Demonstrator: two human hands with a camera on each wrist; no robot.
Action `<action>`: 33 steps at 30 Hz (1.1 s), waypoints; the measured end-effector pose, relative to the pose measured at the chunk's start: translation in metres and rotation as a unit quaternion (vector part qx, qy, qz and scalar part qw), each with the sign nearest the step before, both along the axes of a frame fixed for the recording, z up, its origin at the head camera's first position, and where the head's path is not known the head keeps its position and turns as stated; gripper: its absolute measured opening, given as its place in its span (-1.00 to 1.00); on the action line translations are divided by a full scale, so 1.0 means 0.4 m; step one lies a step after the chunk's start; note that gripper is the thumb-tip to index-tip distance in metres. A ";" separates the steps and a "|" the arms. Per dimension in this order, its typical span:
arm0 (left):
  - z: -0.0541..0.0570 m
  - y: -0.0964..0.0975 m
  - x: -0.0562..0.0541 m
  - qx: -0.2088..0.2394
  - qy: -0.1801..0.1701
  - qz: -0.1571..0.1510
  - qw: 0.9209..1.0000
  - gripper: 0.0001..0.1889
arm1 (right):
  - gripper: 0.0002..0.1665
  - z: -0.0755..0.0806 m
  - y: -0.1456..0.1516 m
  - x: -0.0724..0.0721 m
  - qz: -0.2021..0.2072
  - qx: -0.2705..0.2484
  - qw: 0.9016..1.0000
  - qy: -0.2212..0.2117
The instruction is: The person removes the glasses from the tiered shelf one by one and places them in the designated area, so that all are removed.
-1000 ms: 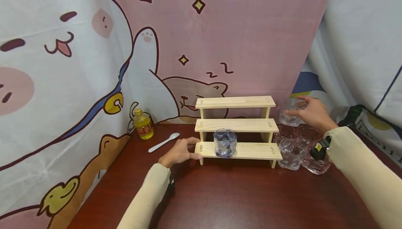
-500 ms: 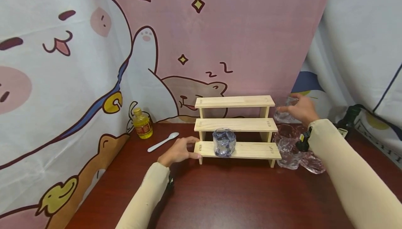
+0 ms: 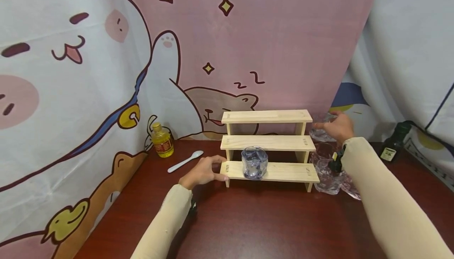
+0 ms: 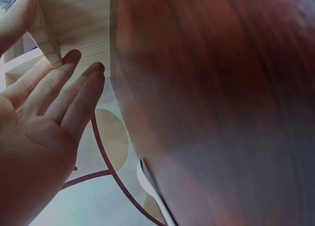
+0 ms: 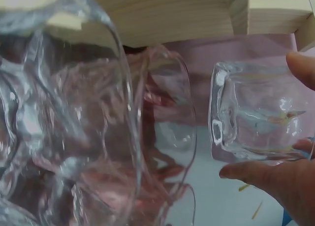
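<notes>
My left hand (image 3: 203,171) holds the left end of the lowest step of a three-tier wooden display stand (image 3: 283,168), thumb at the front and fingers behind. A bluish drinking glass (image 3: 254,163) stands upright on that step. Beyond the stand's right side, my right hand (image 3: 341,128) grips a clear drinking glass (image 3: 320,135) between thumb and fingers. The right wrist view shows this clear glass (image 5: 256,113) lifted, its thick base above the other glasses. Below it, clear glasses (image 3: 326,178) and pinkish ones (image 3: 350,190) crowd together, partly hidden by my wrist.
A small yellow oil bottle (image 3: 162,140) and a white spoon (image 3: 185,161) lie to the left of the stand on the dark red table (image 3: 255,223). At the far right stands a dark green bottle (image 3: 394,142). A printed curtain (image 3: 283,46) closes off the back.
My right hand has moved left with the clear glass, closer to the stand's top right end. More of the green bottle shows. The left hand stays on the stand.
</notes>
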State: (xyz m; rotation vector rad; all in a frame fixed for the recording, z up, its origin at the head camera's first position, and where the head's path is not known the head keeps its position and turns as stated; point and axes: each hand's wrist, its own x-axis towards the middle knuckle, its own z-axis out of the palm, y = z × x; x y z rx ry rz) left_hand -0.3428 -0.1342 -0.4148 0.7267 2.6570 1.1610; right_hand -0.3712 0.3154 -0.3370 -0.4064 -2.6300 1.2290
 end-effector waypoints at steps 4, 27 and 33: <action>-0.001 0.000 -0.001 -0.002 0.004 -0.003 1.000 -0.43 | 0.16 -0.013 -0.003 -0.009 -0.008 -0.012 1.000 0.001; -0.022 0.001 -0.007 0.014 0.006 -0.011 1.000 -0.42 | 0.05 -0.066 -0.015 -0.047 0.055 0.020 0.998 -0.027; -0.009 0.001 -0.008 0.002 0.009 -0.007 1.000 -0.42 | 0.08 -0.056 -0.008 -0.062 0.094 0.051 0.993 -0.058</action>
